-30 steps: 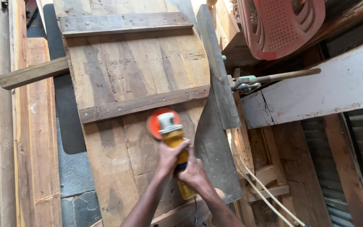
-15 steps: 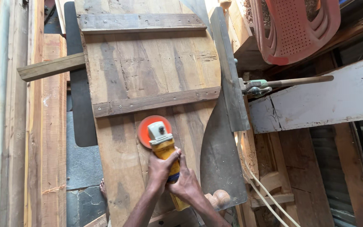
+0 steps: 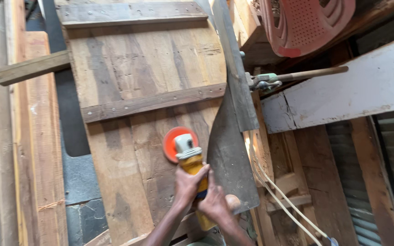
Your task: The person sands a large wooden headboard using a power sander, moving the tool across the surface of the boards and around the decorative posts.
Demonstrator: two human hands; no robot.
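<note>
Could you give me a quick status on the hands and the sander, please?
Left hand and right hand both grip yellow sander. Orange disc on wooden panel. Grey board close beside disc.

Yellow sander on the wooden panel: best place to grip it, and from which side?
Likely the yellow sander is best gripped round its long barrel, coming from the near end, away from the orange disc that lies flat on the wooden panel. The barrel is narrow enough to wrap; the left hand and right hand already clasp it there, one behind the other.
</note>
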